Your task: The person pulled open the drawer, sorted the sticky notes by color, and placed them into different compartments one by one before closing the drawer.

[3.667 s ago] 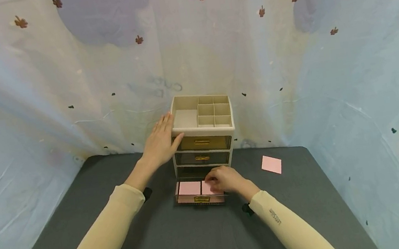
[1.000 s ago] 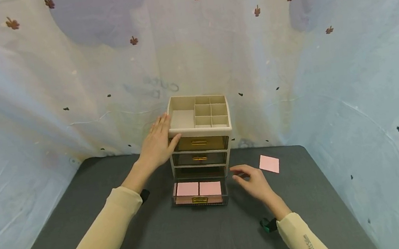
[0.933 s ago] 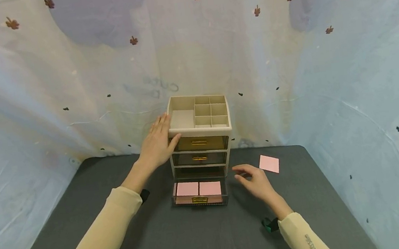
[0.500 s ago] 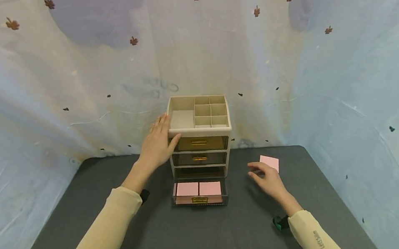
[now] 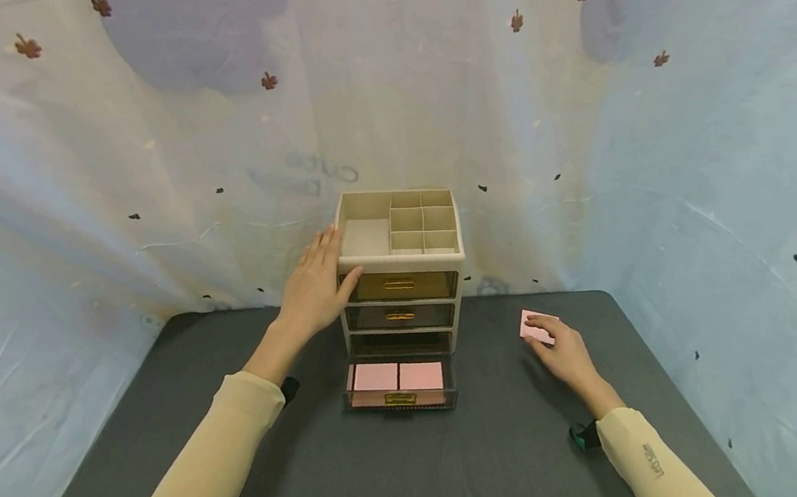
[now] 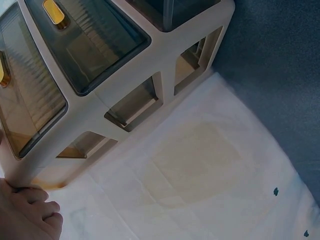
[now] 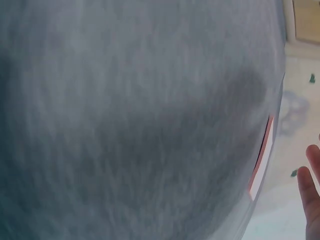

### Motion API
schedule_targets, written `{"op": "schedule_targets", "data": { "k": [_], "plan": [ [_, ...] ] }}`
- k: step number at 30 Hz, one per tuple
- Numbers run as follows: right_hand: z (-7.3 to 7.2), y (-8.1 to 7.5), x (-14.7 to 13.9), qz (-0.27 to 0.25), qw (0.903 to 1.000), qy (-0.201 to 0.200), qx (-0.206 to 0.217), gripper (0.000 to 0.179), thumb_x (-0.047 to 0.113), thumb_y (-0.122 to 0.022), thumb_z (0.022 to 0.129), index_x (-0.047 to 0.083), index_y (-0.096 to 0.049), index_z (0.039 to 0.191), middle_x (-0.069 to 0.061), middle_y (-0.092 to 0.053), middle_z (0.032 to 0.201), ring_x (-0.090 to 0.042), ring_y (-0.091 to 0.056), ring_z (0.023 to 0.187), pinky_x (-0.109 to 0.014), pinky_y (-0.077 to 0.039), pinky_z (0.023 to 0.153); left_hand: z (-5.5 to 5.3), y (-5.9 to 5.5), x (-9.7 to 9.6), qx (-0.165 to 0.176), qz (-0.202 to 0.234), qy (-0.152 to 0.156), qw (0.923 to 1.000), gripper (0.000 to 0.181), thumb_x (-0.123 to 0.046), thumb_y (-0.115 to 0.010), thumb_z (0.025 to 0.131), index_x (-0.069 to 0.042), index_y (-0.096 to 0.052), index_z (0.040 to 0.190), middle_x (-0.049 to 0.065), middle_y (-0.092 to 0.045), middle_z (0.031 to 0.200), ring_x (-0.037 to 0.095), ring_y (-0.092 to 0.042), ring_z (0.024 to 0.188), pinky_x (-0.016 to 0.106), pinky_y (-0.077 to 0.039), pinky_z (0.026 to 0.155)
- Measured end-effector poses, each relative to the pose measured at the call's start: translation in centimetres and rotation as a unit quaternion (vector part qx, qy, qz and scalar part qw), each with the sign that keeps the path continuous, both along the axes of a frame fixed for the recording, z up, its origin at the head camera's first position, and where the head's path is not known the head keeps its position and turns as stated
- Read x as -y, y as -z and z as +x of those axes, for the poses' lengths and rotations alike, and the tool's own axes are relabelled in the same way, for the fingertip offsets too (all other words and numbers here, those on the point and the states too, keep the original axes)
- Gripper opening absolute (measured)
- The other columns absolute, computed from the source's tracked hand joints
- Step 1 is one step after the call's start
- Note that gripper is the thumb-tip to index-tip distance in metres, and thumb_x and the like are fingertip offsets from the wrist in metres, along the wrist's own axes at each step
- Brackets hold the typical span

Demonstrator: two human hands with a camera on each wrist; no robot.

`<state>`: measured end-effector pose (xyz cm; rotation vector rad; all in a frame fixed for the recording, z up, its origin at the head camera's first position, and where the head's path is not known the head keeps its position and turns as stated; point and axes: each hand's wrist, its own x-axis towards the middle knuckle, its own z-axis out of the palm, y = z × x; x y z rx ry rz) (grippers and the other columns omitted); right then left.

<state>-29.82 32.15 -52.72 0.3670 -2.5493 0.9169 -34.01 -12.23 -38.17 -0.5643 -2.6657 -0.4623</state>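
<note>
A cream desktop drawer organizer [image 5: 408, 261] stands at the back of the table. My left hand [image 5: 310, 294] rests on its upper left corner, thumb along the front edge; the left wrist view shows the hand [image 6: 30, 215] at that corner beside the organizer's side wall [image 6: 85, 120]. Pulled out at the bottom, a clear drawer [image 5: 449, 376] holds two pink sticky-note pads [image 5: 375, 377] side by side. My right hand [image 5: 561, 349] hovers over another pink sticky-note pad [image 5: 527, 322] at the right, its fingers [image 7: 307, 190] apart from the pad [image 7: 262, 157] in the right wrist view.
The organizer's divided top tray [image 5: 367, 238] has several compartments. Two upper drawers with gold handles [image 5: 399, 284] are pushed in. Dark grey cloth covers the table [image 5: 399, 483], and a patterned curtain [image 5: 381, 116] hangs close behind and at both sides.
My right hand has left the pads in the pulled-out drawer and moved right, reaching over the loose pad. The left hand has stayed at the organizer's corner.
</note>
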Motion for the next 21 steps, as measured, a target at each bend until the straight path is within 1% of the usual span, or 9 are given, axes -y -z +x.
{"op": "schedule_targets", "data": {
  "k": [3, 8, 14, 21],
  "plan": [
    [-0.4, 0.0, -0.9, 0.008, 0.9999, 0.008, 0.006, 0.038, 0.002, -0.072, 0.094, -0.007, -0.067, 0.131, -0.028, -0.063, 0.136, -0.051, -0.057, 0.128, -0.067, -0.043, 0.107, 0.0, 0.0, 0.0, 0.002, -0.001, -0.002, 1.0, 0.081, -0.05, -0.045, 0.11, -0.002, -0.013, 0.167, 0.017, -0.012, 0.173, 0.034, -0.01, 0.16, 0.052, -0.015, 0.129],
    [-1.1, -0.1, -2.2, 0.027, 0.999, 0.013, 0.032, 0.04, 0.005, -0.069, 0.097, -0.007, -0.063, 0.135, -0.03, -0.06, 0.139, -0.052, -0.054, 0.13, -0.068, -0.041, 0.109, -0.1, 0.1, 0.0, -0.001, -0.004, -0.003, 1.0, 0.08, -0.05, -0.045, 0.11, -0.002, -0.014, 0.167, 0.017, -0.012, 0.173, 0.033, -0.01, 0.16, 0.051, -0.015, 0.129],
    [-2.2, -0.3, -3.4, 0.064, 0.9949, 0.02, 0.075, 0.046, 0.008, -0.067, 0.1, -0.009, -0.056, 0.141, -0.032, -0.055, 0.144, -0.054, -0.05, 0.133, -0.068, -0.039, 0.111, 0.0, 0.0, 0.0, -0.007, -0.006, -0.002, 1.0, 0.08, -0.049, -0.046, 0.11, -0.002, -0.014, 0.166, 0.016, -0.012, 0.173, 0.033, -0.01, 0.16, 0.051, -0.016, 0.129],
    [-3.4, 0.1, -4.1, 0.082, 0.9884, 0.017, 0.126, 0.053, 0.012, -0.066, 0.1, -0.009, -0.051, 0.146, -0.034, -0.051, 0.147, -0.055, -0.047, 0.136, -0.07, -0.036, 0.112, 0.0, 0.1, 0.0, -0.017, -0.011, -0.001, 0.9998, 0.079, -0.049, -0.045, 0.11, 0.0, -0.016, 0.166, 0.017, -0.013, 0.173, 0.036, -0.015, 0.159, 0.053, -0.019, 0.128]
  ]
}}
